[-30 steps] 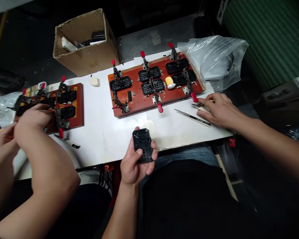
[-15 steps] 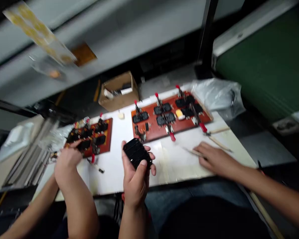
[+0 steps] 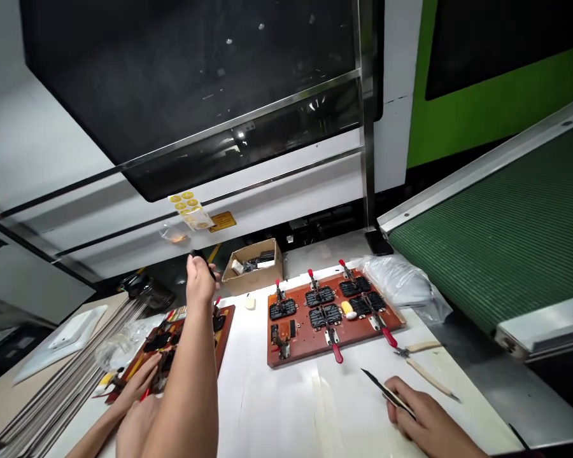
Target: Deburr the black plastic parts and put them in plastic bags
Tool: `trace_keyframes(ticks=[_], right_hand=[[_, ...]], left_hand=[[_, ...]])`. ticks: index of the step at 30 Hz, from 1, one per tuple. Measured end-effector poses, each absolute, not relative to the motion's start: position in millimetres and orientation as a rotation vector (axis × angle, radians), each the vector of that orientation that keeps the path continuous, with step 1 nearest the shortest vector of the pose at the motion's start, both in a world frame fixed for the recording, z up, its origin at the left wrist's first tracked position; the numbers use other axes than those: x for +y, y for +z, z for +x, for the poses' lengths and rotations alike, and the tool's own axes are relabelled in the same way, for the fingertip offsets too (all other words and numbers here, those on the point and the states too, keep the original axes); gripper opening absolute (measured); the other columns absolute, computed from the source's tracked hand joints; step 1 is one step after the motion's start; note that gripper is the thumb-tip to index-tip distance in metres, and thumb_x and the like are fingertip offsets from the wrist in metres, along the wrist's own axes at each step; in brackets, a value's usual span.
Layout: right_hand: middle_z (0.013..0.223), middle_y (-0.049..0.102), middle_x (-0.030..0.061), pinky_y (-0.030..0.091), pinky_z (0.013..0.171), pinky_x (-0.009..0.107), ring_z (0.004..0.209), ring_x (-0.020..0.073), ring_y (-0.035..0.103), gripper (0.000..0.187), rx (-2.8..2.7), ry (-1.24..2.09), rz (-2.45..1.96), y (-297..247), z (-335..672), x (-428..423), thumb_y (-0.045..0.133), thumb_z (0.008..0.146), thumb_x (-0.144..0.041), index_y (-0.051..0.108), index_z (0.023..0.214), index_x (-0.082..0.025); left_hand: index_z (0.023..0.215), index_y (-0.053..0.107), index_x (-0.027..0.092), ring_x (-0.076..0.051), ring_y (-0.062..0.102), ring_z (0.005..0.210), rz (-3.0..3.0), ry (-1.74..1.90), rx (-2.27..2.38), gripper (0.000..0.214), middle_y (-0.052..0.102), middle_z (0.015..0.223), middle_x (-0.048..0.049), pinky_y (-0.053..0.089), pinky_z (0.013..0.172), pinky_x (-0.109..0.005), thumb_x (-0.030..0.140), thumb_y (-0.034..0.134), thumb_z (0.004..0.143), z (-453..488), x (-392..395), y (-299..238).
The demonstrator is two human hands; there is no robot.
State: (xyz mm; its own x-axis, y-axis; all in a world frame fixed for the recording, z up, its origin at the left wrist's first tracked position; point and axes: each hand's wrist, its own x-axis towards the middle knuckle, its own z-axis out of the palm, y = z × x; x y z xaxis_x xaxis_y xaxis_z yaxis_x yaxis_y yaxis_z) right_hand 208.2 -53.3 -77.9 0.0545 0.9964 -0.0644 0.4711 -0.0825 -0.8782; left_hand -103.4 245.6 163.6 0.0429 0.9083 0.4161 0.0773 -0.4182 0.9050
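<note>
My left hand (image 3: 199, 282) is raised over the far left of the table, its fingers closed on a black plastic part (image 3: 209, 266), mostly hidden behind the hand. An open cardboard box (image 3: 253, 280) with black and white pieces stands just right of it. Low over the near right of the table, my right hand (image 3: 417, 407) grips a slim craft knife (image 3: 384, 389), its dark blade pointing up and left. Pliers (image 3: 424, 366) with pale handles lie beyond that hand. A reddish-brown fixture board (image 3: 305, 343) carries several black parts under red-handled clamps.
Another person's hands (image 3: 138, 385) are at a second fixture board (image 3: 225, 334) on the left. A yellow-and-white piece (image 3: 348, 310) rests on the main board. Behind it lies a clear plastic bag (image 3: 405, 286); a green conveyor (image 3: 496, 216) slopes along the right.
My left hand has carried the black part from the near middle out to the far left, towards the box. The view has tilted upward. My right hand still holds the knife.
</note>
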Motion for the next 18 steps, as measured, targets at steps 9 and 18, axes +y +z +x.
trace_keyframes(ticks=[9,18], right_hand=[[0.13,0.074,0.0092,0.056,0.105,0.042,0.12,0.0276,0.07,0.041,-1.871,0.959,-1.397,5.3,223.4,-45.4,0.047,0.109,-0.046,0.069,0.14,-0.031],[0.1,0.074,0.0067,0.051,0.086,0.032,0.091,0.0174,0.065,0.033,-2.186,0.822,-0.98,29.3,177.2,-33.7,0.058,0.107,-0.026,0.067,0.139,-0.02]], left_hand=[[0.137,0.064,0.034,-0.031,0.059,0.132,1.247,0.893,0.971,0.061,0.063,0.142,-0.0088,0.059,0.1,-0.039,0.036,0.089,0.082,-81.2,59.1,4.5],[0.14,0.06,0.036,-0.021,0.062,0.124,1.19,0.797,0.95,0.06,0.058,0.145,-0.0049,0.053,0.104,-0.029,0.023,0.084,0.086,-74.4,-20.3,-14.4]])
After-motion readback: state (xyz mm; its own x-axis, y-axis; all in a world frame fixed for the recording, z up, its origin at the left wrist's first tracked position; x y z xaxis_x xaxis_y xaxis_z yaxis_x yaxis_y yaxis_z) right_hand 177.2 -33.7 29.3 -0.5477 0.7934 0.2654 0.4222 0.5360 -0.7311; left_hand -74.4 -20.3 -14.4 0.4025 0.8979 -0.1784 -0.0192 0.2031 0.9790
